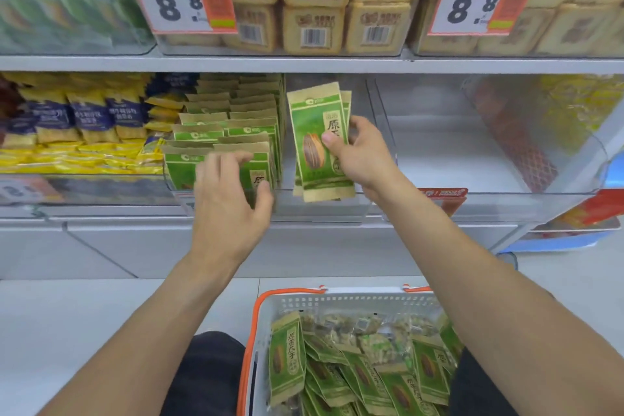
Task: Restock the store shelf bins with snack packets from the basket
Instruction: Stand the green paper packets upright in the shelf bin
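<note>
Item: green packets (319,142), small stack, upright. We pinch them w/ right hand (359,154) beside the full bin (229,145), to drop in. Left hand (229,209) spread, loose, steadying bin's front row.

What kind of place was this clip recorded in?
Most likely a grocery or convenience store aisle: price tags clipped to clear shelf bins, rows of packaged snacks, and a shopping basket of green seed packets on the floor.

Matt paper-look packets (320,142), clear glossy plastic bins (489,199), perforated plastic basket (337,300)
</note>
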The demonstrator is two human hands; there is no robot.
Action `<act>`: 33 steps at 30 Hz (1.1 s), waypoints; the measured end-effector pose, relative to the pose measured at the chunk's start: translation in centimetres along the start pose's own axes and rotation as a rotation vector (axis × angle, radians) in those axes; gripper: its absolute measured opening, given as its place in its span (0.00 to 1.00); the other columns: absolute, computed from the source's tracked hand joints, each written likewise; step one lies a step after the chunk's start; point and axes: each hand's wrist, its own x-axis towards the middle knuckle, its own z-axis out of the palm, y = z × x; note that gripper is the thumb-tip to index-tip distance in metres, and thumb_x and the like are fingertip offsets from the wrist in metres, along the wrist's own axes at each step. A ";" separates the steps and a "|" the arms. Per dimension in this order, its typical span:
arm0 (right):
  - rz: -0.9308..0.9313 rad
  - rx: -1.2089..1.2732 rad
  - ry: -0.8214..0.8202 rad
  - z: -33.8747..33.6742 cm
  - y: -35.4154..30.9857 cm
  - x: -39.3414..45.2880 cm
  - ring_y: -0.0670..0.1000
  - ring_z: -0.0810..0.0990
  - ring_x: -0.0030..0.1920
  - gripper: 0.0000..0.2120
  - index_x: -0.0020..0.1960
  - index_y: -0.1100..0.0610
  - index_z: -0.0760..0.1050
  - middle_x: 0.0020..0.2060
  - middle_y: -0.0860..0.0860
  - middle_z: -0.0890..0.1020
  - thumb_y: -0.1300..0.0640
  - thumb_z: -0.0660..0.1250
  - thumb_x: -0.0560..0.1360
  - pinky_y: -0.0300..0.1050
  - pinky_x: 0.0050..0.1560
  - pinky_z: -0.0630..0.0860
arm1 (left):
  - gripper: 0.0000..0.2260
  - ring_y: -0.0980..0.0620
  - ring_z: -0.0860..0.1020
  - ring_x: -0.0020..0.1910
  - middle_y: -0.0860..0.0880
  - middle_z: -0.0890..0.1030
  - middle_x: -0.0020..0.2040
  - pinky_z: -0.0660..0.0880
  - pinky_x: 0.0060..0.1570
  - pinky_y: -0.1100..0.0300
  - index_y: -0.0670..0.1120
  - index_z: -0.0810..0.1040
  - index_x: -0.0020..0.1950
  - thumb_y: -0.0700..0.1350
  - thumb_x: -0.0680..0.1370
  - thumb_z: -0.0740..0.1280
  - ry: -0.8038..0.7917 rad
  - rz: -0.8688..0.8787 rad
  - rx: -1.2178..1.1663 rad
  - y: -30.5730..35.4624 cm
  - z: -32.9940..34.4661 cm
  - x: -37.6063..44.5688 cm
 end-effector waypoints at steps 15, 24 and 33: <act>-0.027 -0.505 0.062 5.5 -0.2 9.9 0.54 0.80 0.46 0.07 0.58 0.59 0.72 0.46 0.54 0.82 0.60 0.62 0.80 0.40 0.43 0.73 | 0.29 0.36 0.56 0.76 0.41 0.62 0.76 0.56 0.71 0.35 0.53 0.70 0.69 0.47 0.70 0.77 0.057 -0.062 0.351 -3.5 0.3 0.6; 0.006 -0.350 0.088 5.8 4.2 14.8 0.48 0.72 0.53 0.24 0.63 0.47 0.63 0.56 0.50 0.74 0.52 0.74 0.75 0.34 0.53 0.67 | 0.31 0.35 0.54 0.77 0.45 0.63 0.76 0.55 0.70 0.34 0.53 0.69 0.71 0.46 0.70 0.76 0.046 -0.073 0.350 -4.2 0.7 0.9; -0.045 -0.340 0.318 8.2 4.5 17.0 0.57 0.76 0.57 0.27 0.62 0.63 0.71 0.59 0.58 0.76 0.55 0.78 0.70 0.42 0.50 0.72 | 0.32 0.34 0.52 0.77 0.46 0.61 0.77 0.53 0.71 0.34 0.54 0.67 0.72 0.44 0.71 0.75 0.035 -0.084 0.335 -4.1 1.0 0.8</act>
